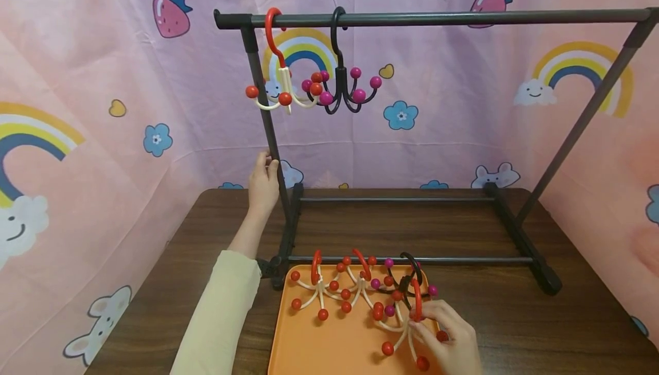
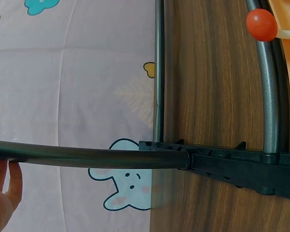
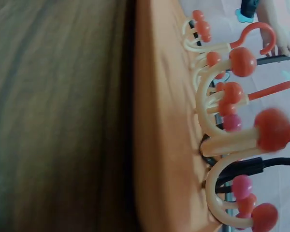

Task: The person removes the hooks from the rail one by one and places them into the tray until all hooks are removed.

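My right hand [image 1: 448,335] pinches a multi-arm hook hanger [image 1: 407,329] near the base of its red hook. Its cream arms end in red balls, low over the orange tray [image 1: 329,352]. In the right wrist view, this hanger's arms [image 3: 212,193] curve close to the camera; only a fingertip shows at the edge. My left hand [image 1: 264,183] holds the left post [image 1: 270,129] of a dark metal rack, its fingertips [image 2: 15,181] against the tube. Two other red-hooked hangers [image 1: 320,286] and a black one with magenta balls [image 1: 412,263] sit on the tray.
From the rack's top bar [image 1: 463,19] hang a red-and-cream hanger [image 1: 285,83] and a black hanger [image 1: 341,86]. The rack's lower front bar [image 1: 479,259] runs just behind the tray. Brown wooden table [image 1: 515,329] surrounds the tray; a patterned cloth [image 1: 412,152] stands behind.
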Available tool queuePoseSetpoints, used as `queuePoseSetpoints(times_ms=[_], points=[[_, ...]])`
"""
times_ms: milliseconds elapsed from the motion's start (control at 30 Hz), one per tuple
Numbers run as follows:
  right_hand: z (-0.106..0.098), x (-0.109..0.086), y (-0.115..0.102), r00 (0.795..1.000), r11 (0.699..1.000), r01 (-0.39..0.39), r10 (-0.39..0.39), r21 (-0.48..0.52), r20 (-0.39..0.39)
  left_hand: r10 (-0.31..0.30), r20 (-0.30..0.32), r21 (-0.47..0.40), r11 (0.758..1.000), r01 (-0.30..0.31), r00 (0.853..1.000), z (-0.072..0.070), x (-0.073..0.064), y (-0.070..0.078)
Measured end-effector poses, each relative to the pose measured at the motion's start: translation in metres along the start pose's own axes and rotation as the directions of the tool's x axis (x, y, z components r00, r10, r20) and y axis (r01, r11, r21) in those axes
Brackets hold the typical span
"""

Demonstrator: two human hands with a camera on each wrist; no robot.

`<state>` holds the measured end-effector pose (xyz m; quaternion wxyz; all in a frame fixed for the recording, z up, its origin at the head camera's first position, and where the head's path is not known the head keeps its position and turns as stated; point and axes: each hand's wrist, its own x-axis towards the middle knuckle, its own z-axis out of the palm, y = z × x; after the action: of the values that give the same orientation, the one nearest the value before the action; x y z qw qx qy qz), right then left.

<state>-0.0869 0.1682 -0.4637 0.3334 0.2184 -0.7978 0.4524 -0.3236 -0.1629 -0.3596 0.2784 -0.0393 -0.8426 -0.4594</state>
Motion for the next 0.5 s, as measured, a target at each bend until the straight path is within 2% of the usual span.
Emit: queuePoseSetpoints(times_ms=[133,267,500], points=[[-0.001,-0.006,0.002,0.999,1.0,-0.024,0.024,0.002,0.049,0.004,-0.004,0.001,1.0,-0.004,1.0,0.0,0.0,0.0],[-0.002,-0.009,0.007,0.998,0.999,0.011,-0.014,0.044,0.053,-0.001,-0.007,-0.001,1.0,0.001,1.0,0.0,0.001,0.001],[-0.004,-0.013,0.01,0.998,0.998,-0.033,0.029,0.058,0.059,-0.008,0.002,0.016,1.0,0.008,1.0,0.001,0.0,0.001]])
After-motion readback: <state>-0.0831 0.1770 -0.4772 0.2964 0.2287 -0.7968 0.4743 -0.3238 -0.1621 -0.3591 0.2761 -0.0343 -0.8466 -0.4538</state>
